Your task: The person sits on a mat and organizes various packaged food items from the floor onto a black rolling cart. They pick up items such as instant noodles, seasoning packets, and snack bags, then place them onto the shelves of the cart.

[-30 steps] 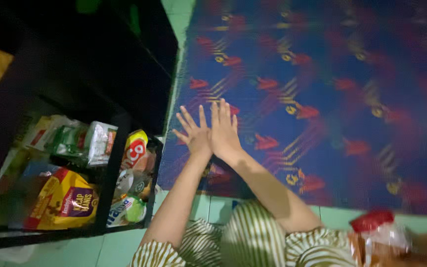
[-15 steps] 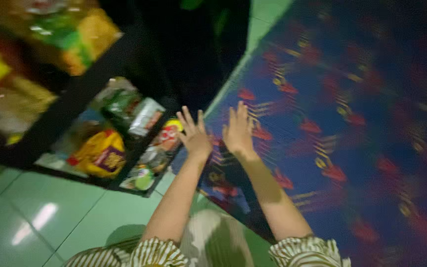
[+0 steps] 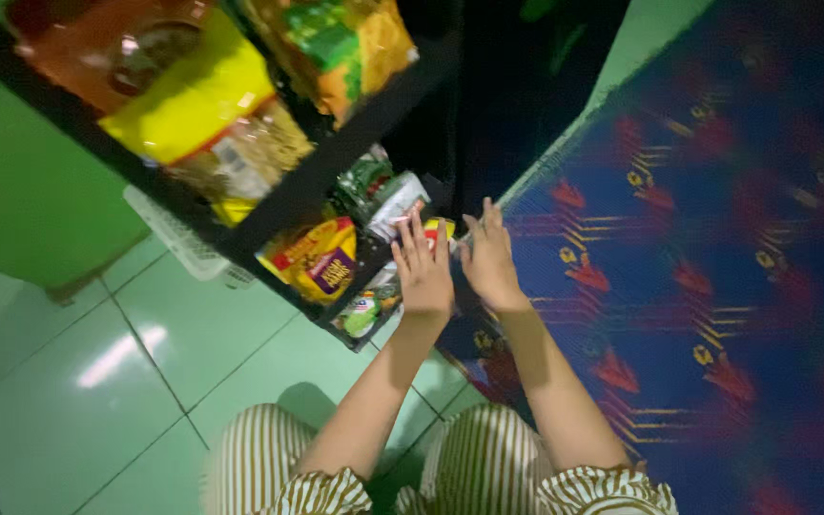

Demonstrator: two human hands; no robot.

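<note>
Left hand (image 3: 423, 267) and right hand (image 3: 490, 262) outstretched, black shelf (image 3: 336, 157), snack packets (image 3: 321, 259)

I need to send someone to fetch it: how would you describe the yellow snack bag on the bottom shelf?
Find the black shelf rack standing on the green tiled floor. On its lowest level, just left of the left hand, lies the yellow snack bag. Unlike the green and white packets behind it, it is bright yellow with a red edge and a purple label.

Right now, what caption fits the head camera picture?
Two bare hands, left and right, reach toward snack packets on a black shelf.
</note>
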